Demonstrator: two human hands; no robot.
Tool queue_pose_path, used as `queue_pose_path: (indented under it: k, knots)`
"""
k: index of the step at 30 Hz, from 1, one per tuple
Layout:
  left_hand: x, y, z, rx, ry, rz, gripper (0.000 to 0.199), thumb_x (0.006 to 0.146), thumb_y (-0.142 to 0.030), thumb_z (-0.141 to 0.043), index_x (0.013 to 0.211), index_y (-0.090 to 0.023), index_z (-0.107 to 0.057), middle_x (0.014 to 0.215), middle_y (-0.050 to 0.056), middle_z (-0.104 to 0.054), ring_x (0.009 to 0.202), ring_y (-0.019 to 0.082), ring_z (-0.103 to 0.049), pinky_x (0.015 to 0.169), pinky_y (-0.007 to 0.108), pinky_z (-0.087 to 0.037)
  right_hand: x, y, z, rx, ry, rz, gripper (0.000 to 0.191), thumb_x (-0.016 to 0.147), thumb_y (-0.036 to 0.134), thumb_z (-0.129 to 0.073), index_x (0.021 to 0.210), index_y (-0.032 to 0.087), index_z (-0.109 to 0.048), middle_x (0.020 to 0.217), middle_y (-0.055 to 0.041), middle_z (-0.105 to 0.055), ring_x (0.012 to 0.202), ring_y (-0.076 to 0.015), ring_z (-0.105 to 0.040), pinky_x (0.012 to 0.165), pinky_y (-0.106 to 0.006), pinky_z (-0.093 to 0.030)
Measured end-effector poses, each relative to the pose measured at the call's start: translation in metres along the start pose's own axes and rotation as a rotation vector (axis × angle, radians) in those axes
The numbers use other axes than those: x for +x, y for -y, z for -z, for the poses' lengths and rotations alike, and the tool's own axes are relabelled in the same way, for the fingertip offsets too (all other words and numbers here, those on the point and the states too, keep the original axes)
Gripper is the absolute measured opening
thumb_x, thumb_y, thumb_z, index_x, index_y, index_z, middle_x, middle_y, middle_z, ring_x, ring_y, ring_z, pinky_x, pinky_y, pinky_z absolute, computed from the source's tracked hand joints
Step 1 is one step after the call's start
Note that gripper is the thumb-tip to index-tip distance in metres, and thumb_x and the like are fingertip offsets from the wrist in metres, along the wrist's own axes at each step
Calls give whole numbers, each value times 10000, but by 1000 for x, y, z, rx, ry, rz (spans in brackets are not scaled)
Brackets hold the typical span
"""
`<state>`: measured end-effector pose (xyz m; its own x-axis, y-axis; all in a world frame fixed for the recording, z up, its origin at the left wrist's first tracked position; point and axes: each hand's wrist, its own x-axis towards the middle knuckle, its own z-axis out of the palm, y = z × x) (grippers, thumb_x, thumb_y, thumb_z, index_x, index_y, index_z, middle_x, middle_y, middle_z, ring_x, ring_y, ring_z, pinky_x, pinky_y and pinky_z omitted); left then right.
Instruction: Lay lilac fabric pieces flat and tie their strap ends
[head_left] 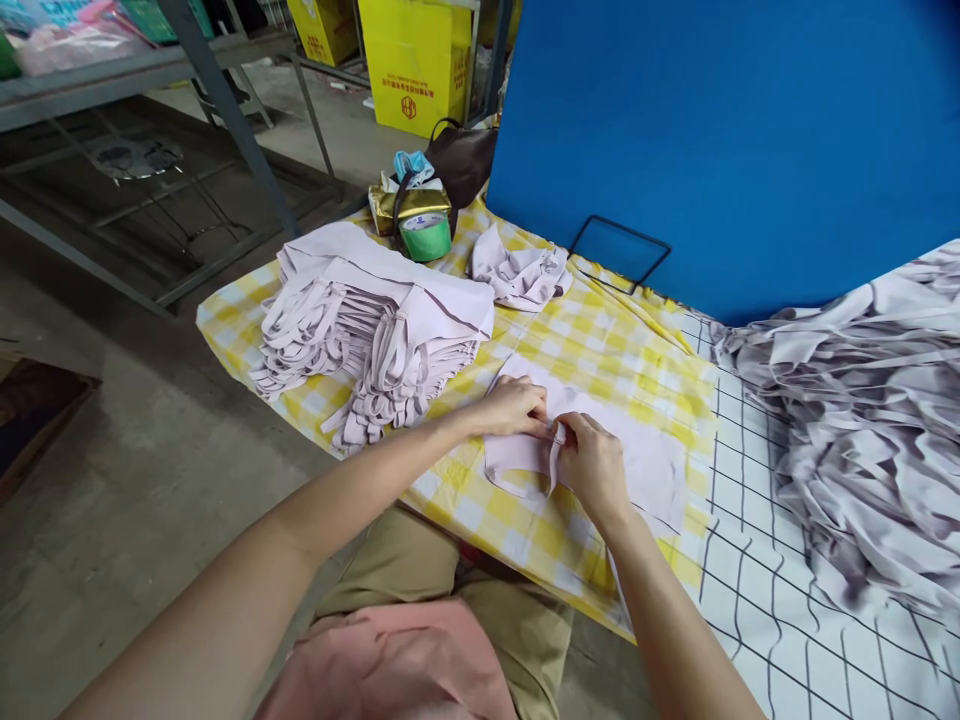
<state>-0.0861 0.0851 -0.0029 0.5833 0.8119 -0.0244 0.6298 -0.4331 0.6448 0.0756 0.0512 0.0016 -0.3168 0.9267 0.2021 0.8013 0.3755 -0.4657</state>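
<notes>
A pale lilac strappy garment (652,465), like a camisole, lies spread on the yellow checked cloth (450,490) in front of me. My right hand (598,462) is closed in a pinch on its thin strap (554,455), which loops down from the fingers. Close beside it, my left hand (517,405) rests on the garment with curled fingers gripping the fabric near the strap's base. The exact spot between the fingertips is hidden. Left of my hands, a thick stack of matching garments (390,275) lies with its many straps hanging toward me.
A crumpled lilac piece (519,268) lies behind the garment. Green tape (425,237) and a dark bag (465,165) sit at the back. A blue panel (712,150) with a black wire frame (667,250) rises behind. A large lilac heap (885,430) covers the right side.
</notes>
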Motion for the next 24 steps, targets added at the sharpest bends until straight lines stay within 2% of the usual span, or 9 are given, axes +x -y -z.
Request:
queue_pose_path:
  k: [4, 10, 17, 24]
  knots:
    - [0, 1, -2, 9, -18, -14, 138, 790, -299, -602, 708, -197, -645, 850, -14, -620, 919, 178, -491, 781, 304, -286, -1, 4, -4, 75, -17, -29, 214, 730, 149, -401, 732, 180, -613, 677, -56, -593, 571, -168, -500, 542, -266, -326]
    - [-1, 3, -10, 46, -91, -19, 148, 798, -273, -584, 690, -184, -631, 836, -10, -617, 909, 172, -502, 791, 305, -303, -2, 10, -7, 290, -77, -134, 258, 650, 120, -402, 746, 188, -632, 695, -33, -578, 621, -163, -493, 600, -270, -364]
    - [-5, 1, -23, 114, -211, 20, 143, 789, -293, -597, 704, -190, -649, 856, -3, -631, 904, 182, -504, 770, 317, -320, -8, 10, -15, 663, -86, -349, 183, 719, 295, -514, 762, 175, -645, 703, -28, -622, 654, -163, -527, 634, -284, -407]
    - [-1, 2, -21, 117, -175, 33, 176, 773, -364, -629, 739, -198, -673, 838, -4, -638, 894, 181, -514, 773, 311, -326, -6, 6, -16, 954, -105, -506, 226, 669, 393, -612, 685, 168, -620, 610, 7, -579, 544, -117, -476, 528, -244, -374]
